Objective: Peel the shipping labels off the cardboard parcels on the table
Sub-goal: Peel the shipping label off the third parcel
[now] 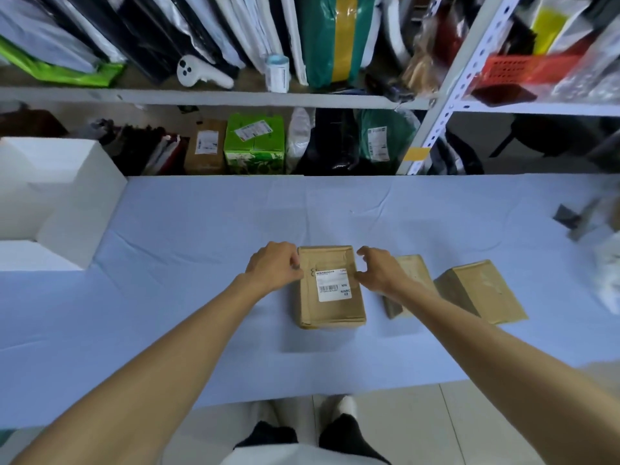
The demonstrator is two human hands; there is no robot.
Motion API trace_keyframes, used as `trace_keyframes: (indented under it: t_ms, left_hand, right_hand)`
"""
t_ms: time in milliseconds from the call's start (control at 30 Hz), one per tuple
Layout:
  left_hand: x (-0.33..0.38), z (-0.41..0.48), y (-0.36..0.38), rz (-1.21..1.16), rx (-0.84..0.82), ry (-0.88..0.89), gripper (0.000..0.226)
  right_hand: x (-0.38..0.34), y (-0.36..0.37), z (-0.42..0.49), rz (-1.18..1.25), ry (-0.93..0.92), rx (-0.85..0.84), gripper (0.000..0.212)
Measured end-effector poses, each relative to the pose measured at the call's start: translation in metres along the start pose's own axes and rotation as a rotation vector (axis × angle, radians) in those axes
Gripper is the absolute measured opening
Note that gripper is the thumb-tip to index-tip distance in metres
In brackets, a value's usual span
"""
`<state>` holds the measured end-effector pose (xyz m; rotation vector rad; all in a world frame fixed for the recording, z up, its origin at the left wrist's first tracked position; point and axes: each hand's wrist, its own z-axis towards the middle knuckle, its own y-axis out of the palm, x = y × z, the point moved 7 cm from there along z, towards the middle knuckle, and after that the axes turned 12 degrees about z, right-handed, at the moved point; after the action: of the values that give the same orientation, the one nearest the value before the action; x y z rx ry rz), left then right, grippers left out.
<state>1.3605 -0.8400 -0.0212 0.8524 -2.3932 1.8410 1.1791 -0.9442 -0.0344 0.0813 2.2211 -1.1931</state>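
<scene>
Your left hand (275, 263) grips the cardboard parcel (330, 310) on the counter (201, 297) as your right hand (379, 273), curved and empty, hovers beside the shipping label (332, 285); brace firmly, lift a corner, peel slowly.

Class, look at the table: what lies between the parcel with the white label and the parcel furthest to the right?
In the head view, a third cardboard parcel lies there, partly hidden behind the right hand.

Stockroom; shelves (214, 97) w/ labelled pkgs (254, 142)
</scene>
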Motion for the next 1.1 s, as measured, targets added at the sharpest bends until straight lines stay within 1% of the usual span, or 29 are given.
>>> trace_keyframes:
  t_ms: [167, 233, 300, 367, 433, 500, 567, 633, 767, 867, 900, 1100]
  left_hand:
    - [0.012, 0.005, 0.021, -0.045, -0.048, -0.010, 0.021]
    - [0.015, 0.009, 0.030, -0.100, -0.047, -0.021, 0.032]
    - [0.019, 0.010, 0.040, -0.170, -0.053, -0.044, 0.049]
    - [0.016, 0.006, 0.053, -0.300, -0.054, -0.121, 0.061]
    - [0.012, -0.001, 0.068, -0.424, -0.073, -0.193, 0.071]
    - [0.007, -0.005, 0.086, -0.542, -0.080, -0.224, 0.083]
    - [0.003, -0.008, 0.099, -0.609, -0.063, -0.233, 0.089]
    - [0.001, -0.012, 0.105, -0.657, -0.034, -0.259, 0.093]
    - [-0.007, -0.012, 0.115, -0.709, 0.007, -0.271, 0.089]
    - [-0.010, -0.015, 0.119, -0.730, 0.028, -0.282, 0.088]
    - [-0.010, -0.016, 0.119, -0.742, 0.039, -0.283, 0.087]
    - [-0.010, -0.027, 0.120, -0.820, 0.126, -0.271, 0.085]
  right_hand:
    - [0.014, 0.000, 0.003, 0.038, -0.013, -0.063, 0.065]
    - [0.018, 0.004, 0.006, 0.066, -0.021, -0.096, 0.073]
    - [0.021, 0.009, 0.005, 0.138, -0.019, -0.122, 0.081]
    - [0.021, 0.014, 0.004, 0.190, -0.029, -0.144, 0.091]
    - [0.023, 0.025, -0.001, 0.196, -0.064, -0.181, 0.103]
    - [0.027, 0.037, -0.006, 0.206, -0.092, -0.230, 0.122]
    - [0.034, 0.049, -0.009, 0.281, -0.097, -0.273, 0.140]
    - [0.043, 0.058, -0.007, 0.390, -0.098, -0.278, 0.150]
    - [0.053, 0.068, -0.002, 0.476, -0.175, -0.213, 0.154]
    - [0.064, 0.076, -0.003, 0.560, -0.194, -0.185, 0.140]
    - [0.064, 0.077, -0.005, 0.583, -0.199, -0.181, 0.138]
    - [0.064, 0.078, -0.014, 0.696, -0.208, -0.142, 0.139]
